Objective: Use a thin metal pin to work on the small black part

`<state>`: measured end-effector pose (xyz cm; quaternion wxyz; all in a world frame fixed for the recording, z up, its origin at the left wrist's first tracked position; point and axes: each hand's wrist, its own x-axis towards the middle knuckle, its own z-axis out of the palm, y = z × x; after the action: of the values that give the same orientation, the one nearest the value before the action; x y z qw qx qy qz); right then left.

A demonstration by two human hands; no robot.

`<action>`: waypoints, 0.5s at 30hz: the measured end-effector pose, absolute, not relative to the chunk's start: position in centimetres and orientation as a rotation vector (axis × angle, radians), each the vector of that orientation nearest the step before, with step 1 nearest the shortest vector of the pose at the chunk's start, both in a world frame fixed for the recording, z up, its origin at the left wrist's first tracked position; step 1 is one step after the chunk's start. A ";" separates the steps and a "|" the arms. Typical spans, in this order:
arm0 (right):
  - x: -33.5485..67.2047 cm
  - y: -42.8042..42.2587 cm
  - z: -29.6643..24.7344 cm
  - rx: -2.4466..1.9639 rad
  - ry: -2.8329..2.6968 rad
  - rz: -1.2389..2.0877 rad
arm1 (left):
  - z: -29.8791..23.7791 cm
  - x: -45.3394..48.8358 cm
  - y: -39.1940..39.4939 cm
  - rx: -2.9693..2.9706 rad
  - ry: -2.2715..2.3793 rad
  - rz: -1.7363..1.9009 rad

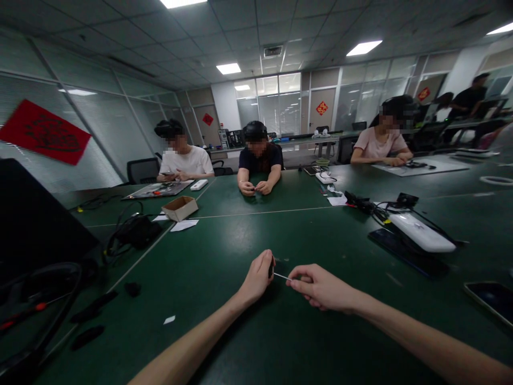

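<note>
We see a small dark object (271, 267) at the centre of the work, held just above the green table (224, 231) or resting near its surface; we cannot tell which. Our left hand (256, 278) closes round it, the fingers pressed together and bent over it, so that only a narrow dark edge shows on the side facing right. What the object is, we cannot make out.

A thin metal rod (282, 276) bridges the gap between our hands, its left end meeting or nearly meeting that dark edge. Our right hand (320, 287) pinches the rod's other end between thumb and forefinger, with the remaining fingers curled in below; whether a handle lies within them, we cannot see.

Further out, a white paper scrap (169, 320) lies left of our left forearm. Beyond it stand an open-topped cardboard box (170, 212) and a tangle of black cables (138, 231). To our right we have a white oblong case (420, 233) just beside a dark flat slab (395, 249), and a smartphone (491, 302) near the edge of view. Across the table sit three co-workers wearing dark headgear.
</note>
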<state>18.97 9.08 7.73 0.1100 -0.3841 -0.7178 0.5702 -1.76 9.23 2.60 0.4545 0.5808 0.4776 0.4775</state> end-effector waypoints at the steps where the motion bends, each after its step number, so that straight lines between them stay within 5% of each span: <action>1: 18.6 8.6 7.5 -1.122 -2.064 1.690 | 2.5 -1.8 9.3 1.397 1.187 1.196; 15: 14.8 6.4 4.2 -1.043 -1.781 1.483 | 3.0 -0.9 9.5 1.241 1.546 1.412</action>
<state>14.81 6.40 4.23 0.2955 -0.3921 -0.6693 0.5576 -0.92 9.54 2.95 0.3465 0.4782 0.5959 0.5443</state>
